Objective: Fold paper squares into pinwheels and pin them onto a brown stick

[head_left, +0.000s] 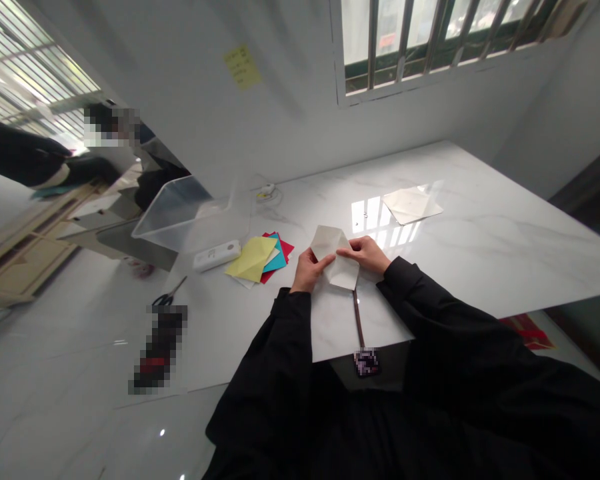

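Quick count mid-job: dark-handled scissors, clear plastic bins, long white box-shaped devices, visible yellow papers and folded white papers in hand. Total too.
Dark-handled scissors: 1
Clear plastic bin: 1
Long white box-shaped device: 1
Yellow papers, a loose sheet and a wall note: 2
Folded white paper, held by left hand and right hand: 1
Total: 6

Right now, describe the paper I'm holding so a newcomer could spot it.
Look at the marble-patterned table, then toward its near edge. There, a pale, creased paper is held between the left hand and the right hand. Unlike the pale sheet farther back and the coloured papers to the left, it is gripped.
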Available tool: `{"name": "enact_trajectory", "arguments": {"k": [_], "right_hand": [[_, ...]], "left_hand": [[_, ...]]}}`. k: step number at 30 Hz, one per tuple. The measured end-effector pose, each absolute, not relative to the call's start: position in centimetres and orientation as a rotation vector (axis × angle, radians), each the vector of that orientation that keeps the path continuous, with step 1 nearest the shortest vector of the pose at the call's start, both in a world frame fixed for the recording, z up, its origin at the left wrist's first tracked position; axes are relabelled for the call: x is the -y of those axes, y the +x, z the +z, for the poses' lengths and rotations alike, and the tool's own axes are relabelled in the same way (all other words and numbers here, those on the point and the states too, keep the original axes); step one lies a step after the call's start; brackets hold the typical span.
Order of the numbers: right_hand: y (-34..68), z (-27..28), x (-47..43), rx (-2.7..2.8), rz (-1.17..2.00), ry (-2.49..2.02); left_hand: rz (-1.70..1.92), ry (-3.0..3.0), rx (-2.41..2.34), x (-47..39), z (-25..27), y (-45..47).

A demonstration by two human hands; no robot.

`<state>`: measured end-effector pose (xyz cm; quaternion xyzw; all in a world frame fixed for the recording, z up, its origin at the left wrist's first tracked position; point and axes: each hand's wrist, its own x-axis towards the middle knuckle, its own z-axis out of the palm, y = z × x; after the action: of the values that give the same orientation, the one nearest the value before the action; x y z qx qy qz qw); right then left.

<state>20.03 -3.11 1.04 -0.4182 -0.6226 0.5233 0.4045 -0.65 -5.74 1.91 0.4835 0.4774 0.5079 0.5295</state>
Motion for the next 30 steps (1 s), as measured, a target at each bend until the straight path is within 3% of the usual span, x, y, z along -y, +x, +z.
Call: {"name": "enact_trajectory", "arguments": {"k": [19,30], "right_hand": [[20.1,1.2,2.9,1.705,1.257,-1.064],[20.4,-0.1,1.4,1.072,1.287,-1.080]], "left_hand": [[1.142,1.171,-1.033,5.6,1.7,-1.0],[1.172,1.112,-0.926,5.5,2.2,-1.6]]}}
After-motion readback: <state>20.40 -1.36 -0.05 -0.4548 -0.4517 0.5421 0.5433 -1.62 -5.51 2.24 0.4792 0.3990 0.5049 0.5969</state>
